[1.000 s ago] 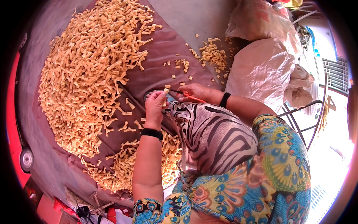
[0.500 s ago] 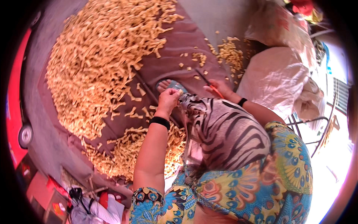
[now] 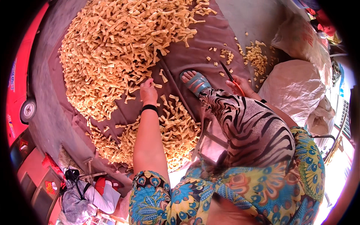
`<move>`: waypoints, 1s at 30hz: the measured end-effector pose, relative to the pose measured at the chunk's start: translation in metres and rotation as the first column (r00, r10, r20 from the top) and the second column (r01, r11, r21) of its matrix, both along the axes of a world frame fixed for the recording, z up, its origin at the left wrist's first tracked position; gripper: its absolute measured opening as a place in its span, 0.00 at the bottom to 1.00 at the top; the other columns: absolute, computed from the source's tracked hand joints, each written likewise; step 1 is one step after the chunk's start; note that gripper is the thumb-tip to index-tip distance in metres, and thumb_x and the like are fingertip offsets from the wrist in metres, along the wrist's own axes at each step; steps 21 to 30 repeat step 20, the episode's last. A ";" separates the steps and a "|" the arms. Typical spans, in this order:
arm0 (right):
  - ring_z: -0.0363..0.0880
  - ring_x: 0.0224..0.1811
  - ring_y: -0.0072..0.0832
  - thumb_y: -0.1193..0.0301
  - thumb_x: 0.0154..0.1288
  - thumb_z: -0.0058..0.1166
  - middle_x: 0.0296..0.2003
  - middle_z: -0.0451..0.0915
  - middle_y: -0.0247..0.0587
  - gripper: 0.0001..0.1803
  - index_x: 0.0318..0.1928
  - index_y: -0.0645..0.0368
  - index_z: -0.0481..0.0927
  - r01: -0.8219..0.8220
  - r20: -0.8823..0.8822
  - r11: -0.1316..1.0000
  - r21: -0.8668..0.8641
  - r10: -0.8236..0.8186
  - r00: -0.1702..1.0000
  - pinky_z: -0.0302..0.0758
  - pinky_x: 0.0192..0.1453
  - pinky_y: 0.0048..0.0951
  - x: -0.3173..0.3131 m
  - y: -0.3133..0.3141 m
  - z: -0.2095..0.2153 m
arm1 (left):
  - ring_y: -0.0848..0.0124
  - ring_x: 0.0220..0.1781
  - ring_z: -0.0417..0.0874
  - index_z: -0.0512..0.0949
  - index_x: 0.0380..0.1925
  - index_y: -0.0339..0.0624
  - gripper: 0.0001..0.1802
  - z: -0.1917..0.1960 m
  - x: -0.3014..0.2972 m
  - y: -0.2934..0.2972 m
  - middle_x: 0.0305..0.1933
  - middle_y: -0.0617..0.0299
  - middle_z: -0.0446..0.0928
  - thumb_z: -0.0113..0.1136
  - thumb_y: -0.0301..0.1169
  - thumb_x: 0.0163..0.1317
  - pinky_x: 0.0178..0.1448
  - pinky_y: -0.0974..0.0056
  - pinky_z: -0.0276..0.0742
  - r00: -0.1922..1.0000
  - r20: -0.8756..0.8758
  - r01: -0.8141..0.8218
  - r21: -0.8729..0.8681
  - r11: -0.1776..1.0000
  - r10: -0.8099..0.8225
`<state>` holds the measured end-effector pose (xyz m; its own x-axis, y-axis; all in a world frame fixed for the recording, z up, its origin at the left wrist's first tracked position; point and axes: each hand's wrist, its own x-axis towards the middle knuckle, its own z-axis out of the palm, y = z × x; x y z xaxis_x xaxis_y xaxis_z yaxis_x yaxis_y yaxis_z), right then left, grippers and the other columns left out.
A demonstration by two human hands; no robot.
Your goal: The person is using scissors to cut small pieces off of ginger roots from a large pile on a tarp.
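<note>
My left hand (image 3: 148, 91) is stretched out over the near edge of the large pile of tan, bone-shaped pieces (image 3: 108, 56), its fingers curled. Whether a piece sits inside them is hidden. One loose tan piece (image 3: 164, 76) lies on the cloth beside that hand. In my right hand (image 3: 241, 86), by my trouser leg, are red-handled scissors (image 3: 227, 70), their dark blades pointing up and left. A second, smaller heap of the same pieces (image 3: 176, 135) lies nearer to me, right of my left forearm.
Brown cloth (image 3: 212, 33) spreads under the piles. Small cut bits (image 3: 256, 58) are scattered at the right, next to large whitish sacks (image 3: 294, 84). My sandalled foot (image 3: 195, 82) rests on the cloth. A red vehicle (image 3: 22, 75) stands at the left; another person (image 3: 88, 195) is at lower left.
My left hand has moved left, away from my knee and the small piece pinched there, to the pile's edge. My right hand still holds the scissors. The whole view has shifted.
</note>
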<state>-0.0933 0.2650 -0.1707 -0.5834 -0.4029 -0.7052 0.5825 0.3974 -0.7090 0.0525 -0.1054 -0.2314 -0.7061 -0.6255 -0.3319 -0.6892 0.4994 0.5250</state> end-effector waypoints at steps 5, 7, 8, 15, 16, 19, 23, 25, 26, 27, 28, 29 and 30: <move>0.59 0.16 0.11 0.61 0.59 0.59 0.20 0.65 0.21 0.12 0.32 0.53 0.72 -0.054 -0.023 0.998 0.038 0.055 0.998 0.55 0.16 0.16 -0.003 -0.009 0.007 | 0.56 0.48 0.73 0.78 0.42 0.50 0.18 -0.013 0.006 0.013 0.39 0.56 0.72 0.51 0.21 0.52 0.52 0.60 0.70 0.986 0.049 0.162 -0.133 0.978 -0.157; 0.60 0.16 0.12 0.61 0.59 0.59 0.20 0.65 0.21 0.12 0.32 0.53 0.72 -0.022 0.017 1.000 0.019 0.022 1.000 0.56 0.16 0.16 -0.002 -0.008 0.006 | 0.55 0.47 0.73 0.80 0.37 0.50 0.14 -0.009 0.018 0.018 0.38 0.56 0.73 0.52 0.23 0.52 0.52 0.59 0.70 0.971 0.019 0.238 -0.077 0.968 -0.237; 0.60 0.16 0.12 0.61 0.59 0.59 0.20 0.65 0.21 0.12 0.32 0.53 0.72 -0.036 -0.011 0.998 0.043 0.037 0.999 0.56 0.17 0.16 -0.003 -0.010 0.006 | 0.57 0.46 0.73 0.81 0.27 0.50 0.09 -0.007 0.026 0.024 0.37 0.56 0.74 0.52 0.24 0.52 0.51 0.58 0.71 0.946 0.151 0.303 -0.090 0.949 -0.288; 0.62 0.20 0.12 0.63 0.58 0.60 0.20 0.66 0.21 0.11 0.32 0.54 0.73 -0.051 -0.060 0.999 0.005 0.052 0.997 0.57 0.21 0.15 0.001 -0.010 -0.014 | 0.57 0.62 0.62 0.73 0.50 0.50 0.24 0.032 -0.014 0.038 0.60 0.57 0.63 0.48 0.19 0.53 0.61 0.57 0.65 0.942 0.117 0.328 -0.148 0.933 -0.313; 0.62 0.20 0.12 0.63 0.58 0.60 0.21 0.67 0.21 0.11 0.32 0.54 0.73 -0.056 -0.055 0.998 0.016 0.057 0.997 0.57 0.21 0.15 0.002 -0.011 -0.011 | 0.57 0.63 0.61 0.73 0.51 0.50 0.23 0.032 -0.024 0.042 0.62 0.58 0.61 0.48 0.19 0.54 0.62 0.56 0.65 0.951 0.176 0.274 -0.094 0.957 -0.255; 0.62 0.20 0.12 0.62 0.58 0.60 0.21 0.67 0.21 0.12 0.32 0.54 0.73 -0.044 -0.024 0.999 0.007 0.045 0.999 0.57 0.21 0.15 0.002 -0.015 -0.006 | 0.56 0.63 0.61 0.73 0.51 0.51 0.24 0.021 -0.029 0.045 0.62 0.57 0.60 0.50 0.21 0.53 0.62 0.56 0.65 0.949 0.210 0.254 -0.060 0.965 -0.237; 0.62 0.20 0.12 0.61 0.58 0.60 0.21 0.67 0.21 0.12 0.33 0.53 0.73 -0.018 0.015 1.000 -0.018 0.018 1.000 0.57 0.21 0.15 0.001 -0.015 -0.006 | 0.55 0.62 0.62 0.73 0.50 0.51 0.24 0.015 -0.028 0.046 0.61 0.56 0.60 0.51 0.21 0.51 0.61 0.55 0.66 0.946 0.194 0.277 -0.071 0.958 -0.260; 0.62 0.20 0.12 0.61 0.58 0.60 0.21 0.67 0.21 0.12 0.33 0.53 0.73 -0.018 0.015 1.000 -0.018 0.018 1.000 0.57 0.21 0.15 0.001 -0.015 -0.006 | 0.55 0.62 0.62 0.73 0.50 0.51 0.24 0.015 -0.028 0.046 0.61 0.56 0.60 0.51 0.21 0.51 0.61 0.55 0.66 0.946 0.194 0.277 -0.071 0.958 -0.260; 0.62 0.20 0.12 0.61 0.58 0.60 0.21 0.67 0.21 0.12 0.33 0.53 0.73 -0.018 0.015 1.000 -0.018 0.018 1.000 0.57 0.21 0.15 0.001 -0.015 -0.006 | 0.55 0.62 0.62 0.73 0.50 0.51 0.24 0.015 -0.028 0.046 0.61 0.56 0.60 0.51 0.21 0.51 0.61 0.55 0.66 0.946 0.194 0.277 -0.071 0.958 -0.260; 0.62 0.20 0.12 0.61 0.58 0.60 0.21 0.67 0.21 0.12 0.33 0.53 0.73 -0.018 0.015 1.000 -0.018 0.018 1.000 0.57 0.21 0.15 0.001 -0.015 -0.006 | 0.55 0.62 0.62 0.73 0.50 0.51 0.24 0.015 -0.028 0.046 0.61 0.56 0.60 0.51 0.21 0.51 0.61 0.55 0.66 0.946 0.194 0.277 -0.071 0.958 -0.260; 0.62 0.20 0.12 0.61 0.58 0.60 0.21 0.67 0.21 0.12 0.33 0.53 0.73 -0.018 0.015 1.000 -0.018 0.018 1.000 0.57 0.21 0.15 0.001 -0.015 -0.006 | 0.55 0.62 0.62 0.73 0.50 0.51 0.24 0.015 -0.028 0.046 0.61 0.56 0.60 0.51 0.21 0.51 0.61 0.55 0.66 0.946 0.194 0.277 -0.071 0.958 -0.260; 0.62 0.20 0.12 0.61 0.58 0.60 0.21 0.67 0.21 0.12 0.33 0.53 0.73 -0.018 0.015 1.000 -0.018 0.018 1.000 0.57 0.21 0.15 0.001 -0.015 -0.006 | 0.55 0.62 0.62 0.73 0.50 0.51 0.24 0.015 -0.028 0.046 0.61 0.56 0.60 0.51 0.21 0.51 0.61 0.55 0.66 0.946 0.194 0.277 -0.071 0.958 -0.260; 0.62 0.20 0.12 0.61 0.58 0.60 0.21 0.67 0.21 0.12 0.33 0.53 0.73 -0.018 0.015 1.000 -0.018 0.018 1.000 0.57 0.21 0.15 0.001 -0.015 -0.006 | 0.55 0.62 0.62 0.73 0.50 0.51 0.24 0.015 -0.028 0.046 0.61 0.56 0.60 0.51 0.21 0.51 0.61 0.55 0.66 0.946 0.194 0.277 -0.071 0.958 -0.260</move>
